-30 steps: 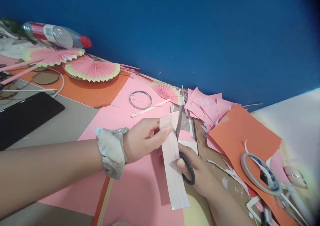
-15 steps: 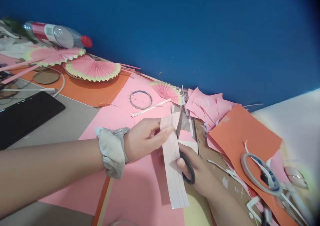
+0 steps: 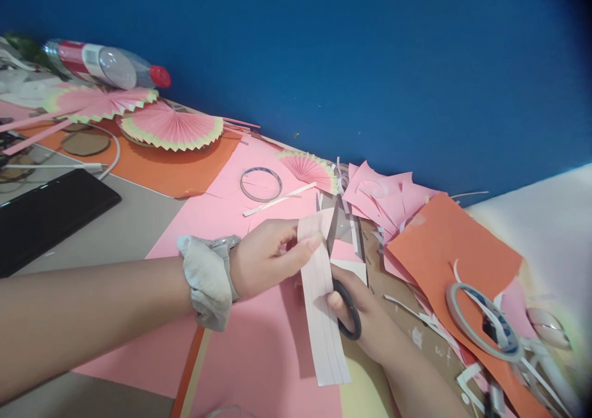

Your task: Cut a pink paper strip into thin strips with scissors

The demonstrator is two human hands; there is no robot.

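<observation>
My left hand point(image 3: 277, 254) pinches a strip of white paper point(image 3: 322, 319) near its top end, thumb on the front. Faint lines run lengthwise down the strip, which hangs over the pink sheets. In my right hand point(image 3: 356, 304) is a pair of scissors point(image 3: 348, 310) with black handles, the thumb through a loop. The blades stand apart at the strip's upper end, one tip on each side of it. Part of the lower blade is hidden behind the paper. A grey scrunchie point(image 3: 206, 282) circles my left wrist.
Folded paper fans point(image 3: 171, 128) and a plastic bottle point(image 3: 106, 63) lie along the blue wall point(image 3: 324, 54). A black phone point(image 3: 60, 217) rests at left. A tape roll point(image 3: 483, 322) sits on orange paper point(image 3: 456, 245) at right. Pink sheets point(image 3: 250, 368) cover the middle.
The scissor blades have shifted very slightly against the strip. My hands and everything around them are otherwise in nearly the same place.
</observation>
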